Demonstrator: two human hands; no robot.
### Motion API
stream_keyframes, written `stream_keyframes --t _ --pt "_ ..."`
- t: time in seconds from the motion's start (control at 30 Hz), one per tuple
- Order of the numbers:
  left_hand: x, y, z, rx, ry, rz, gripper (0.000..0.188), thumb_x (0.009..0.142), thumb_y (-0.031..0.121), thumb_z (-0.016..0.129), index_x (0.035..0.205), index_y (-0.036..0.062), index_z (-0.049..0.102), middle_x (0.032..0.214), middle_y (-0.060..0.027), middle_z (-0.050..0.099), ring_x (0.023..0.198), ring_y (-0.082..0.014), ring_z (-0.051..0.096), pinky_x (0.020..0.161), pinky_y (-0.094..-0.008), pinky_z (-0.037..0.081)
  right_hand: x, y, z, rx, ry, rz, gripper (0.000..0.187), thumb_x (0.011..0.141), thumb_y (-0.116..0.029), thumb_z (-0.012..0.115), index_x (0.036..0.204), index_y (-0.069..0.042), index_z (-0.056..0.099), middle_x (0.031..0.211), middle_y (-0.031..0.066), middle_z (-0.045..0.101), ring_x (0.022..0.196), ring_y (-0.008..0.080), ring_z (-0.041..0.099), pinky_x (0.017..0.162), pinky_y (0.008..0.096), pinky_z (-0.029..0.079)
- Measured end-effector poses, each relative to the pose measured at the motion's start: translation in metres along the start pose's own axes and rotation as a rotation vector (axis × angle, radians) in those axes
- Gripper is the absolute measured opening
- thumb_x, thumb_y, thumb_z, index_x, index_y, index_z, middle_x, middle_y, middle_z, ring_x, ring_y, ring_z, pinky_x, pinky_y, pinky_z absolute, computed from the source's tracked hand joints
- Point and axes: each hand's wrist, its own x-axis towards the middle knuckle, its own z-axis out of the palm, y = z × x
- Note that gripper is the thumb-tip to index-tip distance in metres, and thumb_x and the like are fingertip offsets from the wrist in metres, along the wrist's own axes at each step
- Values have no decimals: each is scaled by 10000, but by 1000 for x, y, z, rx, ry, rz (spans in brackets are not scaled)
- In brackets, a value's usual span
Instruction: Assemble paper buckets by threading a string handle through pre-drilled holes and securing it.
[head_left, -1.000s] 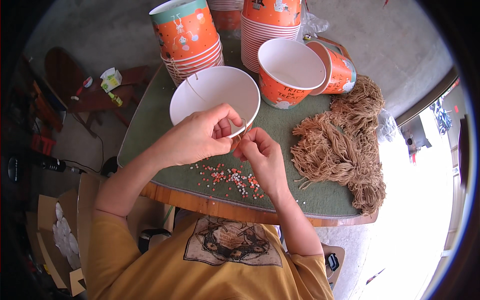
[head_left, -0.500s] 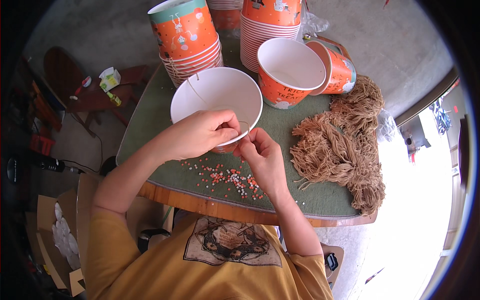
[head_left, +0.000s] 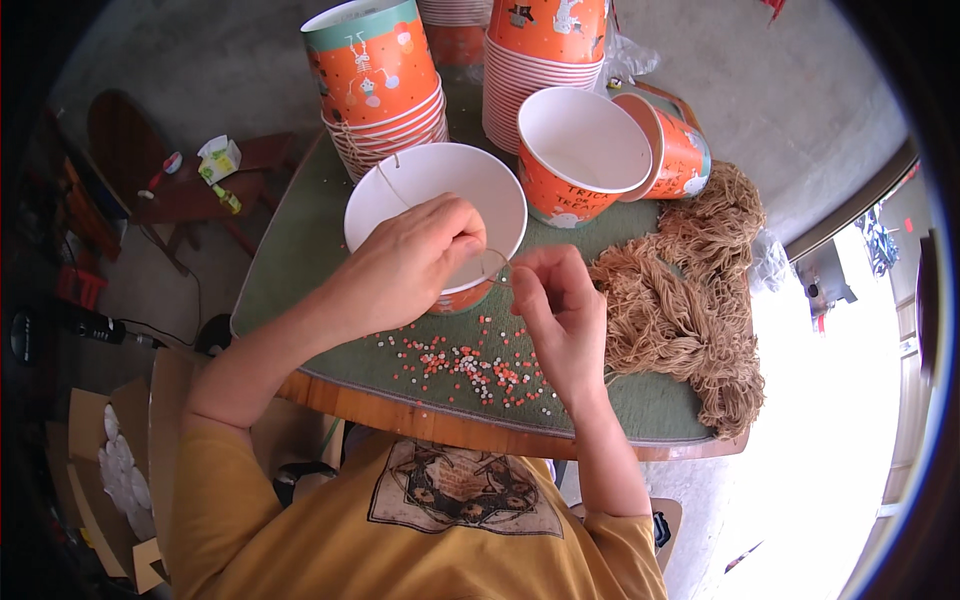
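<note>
A paper bucket (head_left: 462, 178), white inside and orange outside, stands before me on the table. A thin tan cord (head_left: 388, 183) passes through its far left rim and runs down inside. My left hand (head_left: 415, 250) is closed in a pinch over the near rim, on the cord as far as I can see. My right hand (head_left: 565, 320) is closed just right of the rim, its fingertips on the cord's other part, which bends in a small loop between both hands. The fingertips partly hide the cord.
Small orange and white paper dots (head_left: 480, 372) lie scattered near the table edge. Tan cords (head_left: 665, 320) lie bundled on the right. Behind stand a stack of buckets (head_left: 375, 85), another stack (head_left: 545, 90), a single bucket (head_left: 575, 150) and a tipped one (head_left: 685, 150).
My right hand has moved right, away from the rim, drawing the cord with it. My left hand has lifted slightly. The cord loop between them now shows more.
</note>
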Motion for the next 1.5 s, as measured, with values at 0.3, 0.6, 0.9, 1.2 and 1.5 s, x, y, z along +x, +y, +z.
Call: stream_keyframes --t 0.3,0.6,0.9,1.2,1.5 --pt "0 -1 6 -373 -32 -139 117 957 41 543 1069 23 517 969 -39 587 900 -120 570 797 -294 479 19 9 7 203 -125 162 111 943 -145 637 934 -35 622 674 -91 512 633 -14 409 572 177 353" --pt "7 -6 14 -740 -151 -354 153 913 18 577 1051 -12 518 885 -42 596 797 -77 568 662 -233 482 22 -4 4 484 -85 422 81 940 -170 622 901 -98 622 651 -99 488 579 -22 408 486 157 287" --pt "15 -8 7 -859 -130 -410 103 932 93 582 973 -1 584 883 -9 611 801 -72 567 750 -233 479 46 -33 -16 102 -323 -13 48 928 -14 516 963 -26 546 737 -37 546 673 39 509 581 212 414" --pt "18 -7 13 -732 -236 -305 145 944 130 601 999 -1 631 880 -17 626 828 -91 591 761 -250 487 72 -24 -18 -259 -375 -253 117 892 42 528 984 -30 543 793 28 593 689 102 558 620 259 467" --pt "21 -10 7 -825 -232 -473 193 956 203 599 901 23 642 780 12 585 694 -34 517 611 -179 426 32 -3 -22 -365 -149 -362 175 810 -15 713 913 -25 572 876 64 597 743 169 604 664 302 513"
